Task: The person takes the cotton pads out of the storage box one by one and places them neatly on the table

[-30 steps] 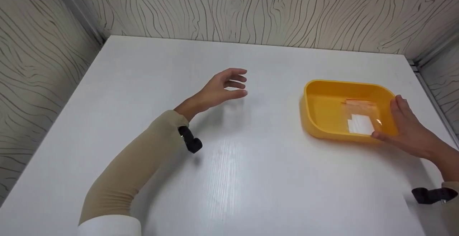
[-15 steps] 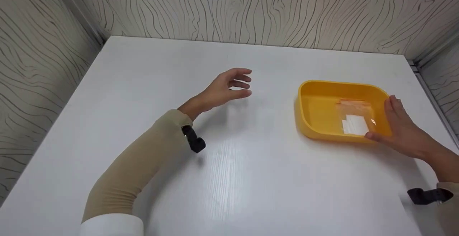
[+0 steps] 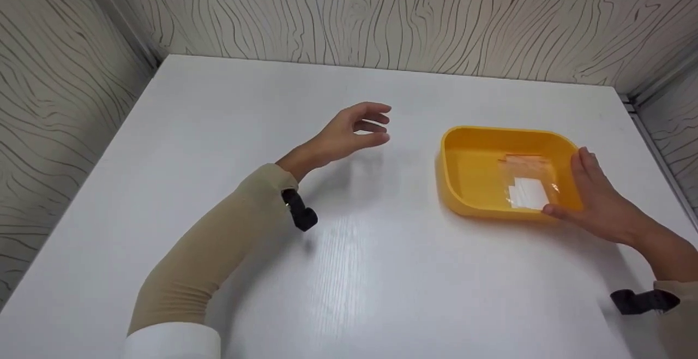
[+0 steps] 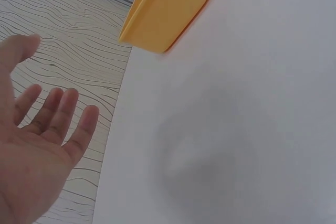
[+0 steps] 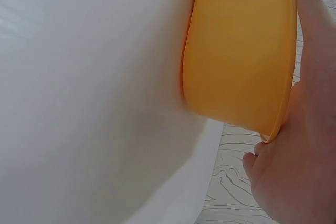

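Observation:
A yellow plastic tub [image 3: 455, 190] with rounded corners stands on the white table [image 3: 349, 271], right of the middle. Inside lies a clear plastic bag [image 3: 518, 168] with an orange-red strip along its top and a white patch. My right hand [image 3: 602, 206] presses its palm side to the tub's right end, fingers straight by the far corner and thumb at the near rim. In the right wrist view, the tub's outer wall [image 5: 241, 51] meets that hand. My left hand [image 3: 349, 132] hovers over the table left of the tub, fingers loosely bent and holding nothing.
Pale panels with a wood-grain pattern [image 3: 381, 15] enclose the table at the back and sides. Its back edge [image 3: 305, 63] runs along the rear panel. Black straps [image 3: 300, 211] sit on both wrists.
The tub has slid left and slightly nearer along the table, with my right hand moving along against its right end. My left hand has shifted a little to the right.

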Available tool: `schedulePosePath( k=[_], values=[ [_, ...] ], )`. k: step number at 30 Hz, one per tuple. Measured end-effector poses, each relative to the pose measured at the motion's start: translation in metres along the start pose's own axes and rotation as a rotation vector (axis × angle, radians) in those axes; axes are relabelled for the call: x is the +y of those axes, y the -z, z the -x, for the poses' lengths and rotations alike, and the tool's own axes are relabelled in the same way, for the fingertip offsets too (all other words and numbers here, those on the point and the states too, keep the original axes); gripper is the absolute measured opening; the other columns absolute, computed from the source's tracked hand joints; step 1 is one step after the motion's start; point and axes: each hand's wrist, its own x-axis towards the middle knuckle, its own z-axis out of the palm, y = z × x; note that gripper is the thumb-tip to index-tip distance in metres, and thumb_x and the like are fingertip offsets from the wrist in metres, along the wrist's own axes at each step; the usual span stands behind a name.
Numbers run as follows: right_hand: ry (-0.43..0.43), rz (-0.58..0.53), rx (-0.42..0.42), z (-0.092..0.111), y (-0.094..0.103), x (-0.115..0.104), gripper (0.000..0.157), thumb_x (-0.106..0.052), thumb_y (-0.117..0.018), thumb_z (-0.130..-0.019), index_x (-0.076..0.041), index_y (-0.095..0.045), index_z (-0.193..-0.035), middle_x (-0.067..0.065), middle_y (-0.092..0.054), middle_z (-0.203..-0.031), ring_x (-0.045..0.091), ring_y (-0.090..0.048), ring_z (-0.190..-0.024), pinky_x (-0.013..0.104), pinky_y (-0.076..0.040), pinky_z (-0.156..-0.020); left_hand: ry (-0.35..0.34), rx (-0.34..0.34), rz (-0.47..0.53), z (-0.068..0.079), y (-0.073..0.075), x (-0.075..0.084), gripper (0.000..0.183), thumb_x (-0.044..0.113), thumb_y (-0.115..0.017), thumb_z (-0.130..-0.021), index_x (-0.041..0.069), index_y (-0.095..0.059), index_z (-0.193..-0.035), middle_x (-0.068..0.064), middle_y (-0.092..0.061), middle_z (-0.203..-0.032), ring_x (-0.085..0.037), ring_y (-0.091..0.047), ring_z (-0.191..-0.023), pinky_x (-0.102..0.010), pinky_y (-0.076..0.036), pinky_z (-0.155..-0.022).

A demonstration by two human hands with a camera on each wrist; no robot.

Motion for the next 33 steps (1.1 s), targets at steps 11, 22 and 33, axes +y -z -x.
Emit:
schedulePosePath(
  k=[11, 22, 33],
  values=[
    [0.022, 0.000, 0.000, 0.004, 0.000, -0.006, 0.116, -0.041, -0.068, -0.096, 0.009, 0.021, -0.152, 0.027, 0.030, -0.160, 0.049, 0.024, -0.147, 0.070, 0.001, -0.116, 0.010, -0.042, 0.001, -0.014, -0.008, 0.020, 0.052, 0.017, -0.072, -0.097, 0.008, -0.053, -0.144, -0.006, -0.058, -0.135, -0.016, -0.061, -0.118, -0.028, -0.055, -0.096],
    [0.019, 0.002, -0.015, 0.005, -0.004, -0.021, 0.118, -0.043, -0.068, -0.096, 0.010, 0.020, -0.152, 0.026, 0.030, -0.160, 0.047, 0.026, -0.148, 0.070, 0.001, -0.116, -0.006, -0.087, 0.059, -0.024, -0.021, 0.042, 0.047, 0.018, -0.068, -0.098, 0.007, -0.055, -0.142, -0.005, -0.060, -0.132, -0.017, -0.064, -0.112, -0.031, -0.057, -0.094],
    [0.017, 0.031, -0.012, 0.005, -0.008, -0.026, 0.122, -0.046, -0.071, -0.093, 0.011, 0.018, -0.153, 0.030, 0.026, -0.161, 0.050, 0.019, -0.149, 0.074, -0.009, -0.113, 0.041, -0.125, 0.092, -0.036, -0.033, 0.059, 0.047, 0.021, -0.067, -0.100, 0.009, -0.053, -0.143, -0.006, -0.058, -0.135, -0.018, -0.062, -0.116, -0.029, -0.057, -0.093]
  ],
)
